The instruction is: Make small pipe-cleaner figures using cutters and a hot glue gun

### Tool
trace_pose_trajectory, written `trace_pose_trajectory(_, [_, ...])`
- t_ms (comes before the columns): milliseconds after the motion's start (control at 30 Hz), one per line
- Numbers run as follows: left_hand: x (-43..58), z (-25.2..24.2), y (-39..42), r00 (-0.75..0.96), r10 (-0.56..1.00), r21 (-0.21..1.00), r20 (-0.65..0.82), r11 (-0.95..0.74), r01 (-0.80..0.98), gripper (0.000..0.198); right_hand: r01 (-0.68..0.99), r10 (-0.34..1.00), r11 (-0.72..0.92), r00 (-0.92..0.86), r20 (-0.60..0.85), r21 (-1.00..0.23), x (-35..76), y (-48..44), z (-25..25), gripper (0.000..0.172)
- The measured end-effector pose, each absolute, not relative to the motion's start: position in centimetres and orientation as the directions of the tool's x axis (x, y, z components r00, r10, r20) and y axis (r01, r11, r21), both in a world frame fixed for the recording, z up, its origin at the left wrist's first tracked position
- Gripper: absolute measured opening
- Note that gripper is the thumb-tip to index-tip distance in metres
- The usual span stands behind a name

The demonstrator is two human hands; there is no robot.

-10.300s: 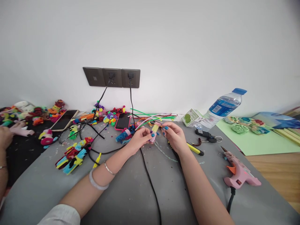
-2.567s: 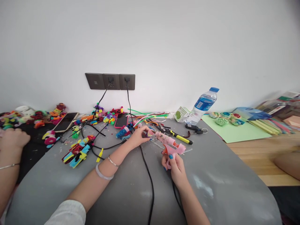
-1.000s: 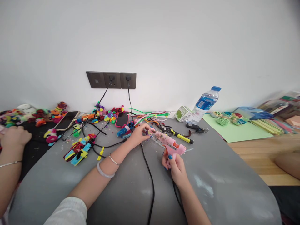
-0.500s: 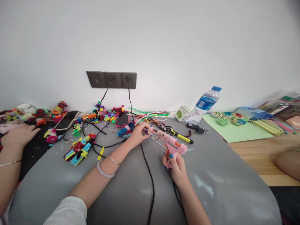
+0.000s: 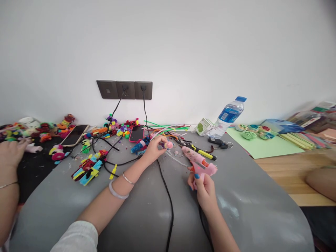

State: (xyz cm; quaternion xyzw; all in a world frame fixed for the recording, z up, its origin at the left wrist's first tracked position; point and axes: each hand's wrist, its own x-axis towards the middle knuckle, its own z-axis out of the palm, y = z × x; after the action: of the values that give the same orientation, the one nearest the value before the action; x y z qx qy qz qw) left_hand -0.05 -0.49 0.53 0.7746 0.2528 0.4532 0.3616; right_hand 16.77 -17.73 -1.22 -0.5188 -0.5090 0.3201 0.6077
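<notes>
My left hand (image 5: 155, 149) pinches a small pink, round-ended piece (image 5: 169, 145) above the grey table; most of it hides behind the fingers, so its kind is unclear. In my right hand (image 5: 206, 192) is a pink hot glue gun (image 5: 198, 165), gripped by the handle, its nozzle pointing up and left. A gap separates the nozzle from the pink piece. Pliers with yellow-and-black handles (image 5: 201, 152) lie behind the glue gun. Beyond my left hand lies a blue pipe-cleaner piece (image 5: 138, 147).
Black cords (image 5: 166, 196) cross the table from wall sockets (image 5: 124, 90). Pipe-cleaner figures (image 5: 90, 167) and a phone (image 5: 75, 135) lie left, near another person's hand (image 5: 10, 154). A water bottle (image 5: 228, 117), keys (image 5: 223, 144) and green paper (image 5: 270, 148) are right.
The glue gun has moved right and slightly down, away from the pink piece. My left hand has turned the piece's pink end outward. The other person's hand at left has shifted left.
</notes>
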Motion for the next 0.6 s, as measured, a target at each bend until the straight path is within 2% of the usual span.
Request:
trace_pose_trajectory(100, [-0.1, 0.6, -0.4, 0.440, 0.739, 0.801, 0.510, -0.594, 0.069, 0.022, 0.045, 0.860, 0.259, 0.444, 0.252, -0.965, 18.4, -18.6, -0.1, 0.048])
trace_pose_trajectory(167, [-0.1, 0.3, -0.2, 0.412, 0.770, 0.834, 0.487, -0.550, 0.042, 0.025, -0.066, 0.779, 0.237, 0.609, 0.149, -0.969, 19.9, -19.0, 0.9, 0.047])
trace_pose_trajectory(233, [0.0, -0.1, 0.1, 0.390, 0.814, 0.885, 0.431, -0.466, -0.006, 0.033, -0.219, 0.718, 0.261, 0.696, 0.038, -0.940, 21.7, -19.2, 1.7, 0.040])
trace_pose_trajectory(300, [0.0, -0.5, 0.3, 0.389, 0.845, 0.925, 0.368, -0.376, -0.058, 0.047, -0.352, 0.700, 0.314, 0.714, -0.035, -0.882, 23.7, -19.2, 2.0, 0.032])
trace_pose_trajectory(400, [0.0, -0.7, 0.5, 0.384, 0.869, 0.950, 0.311, -0.291, -0.111, 0.061, -0.536, 0.745, 0.275, 0.643, -0.176, -0.798, 26.2, -18.8, 1.9, 0.018])
trace_pose_trajectory(500, [0.0, -0.6, 0.4, 0.391, 0.875, 0.958, 0.285, -0.253, -0.134, 0.055, -0.602, 0.797, 0.204, 0.560, -0.227, -0.772, 27.9, -18.5, 1.6, 0.018])
trace_pose_trajectory(600, [0.1, -0.5, 0.3, 0.393, 0.879, 0.962, 0.270, -0.234, -0.139, 0.047, -0.532, 0.837, 0.094, 0.499, -0.222, -0.841, 28.8, -18.8, 1.7, 0.028])
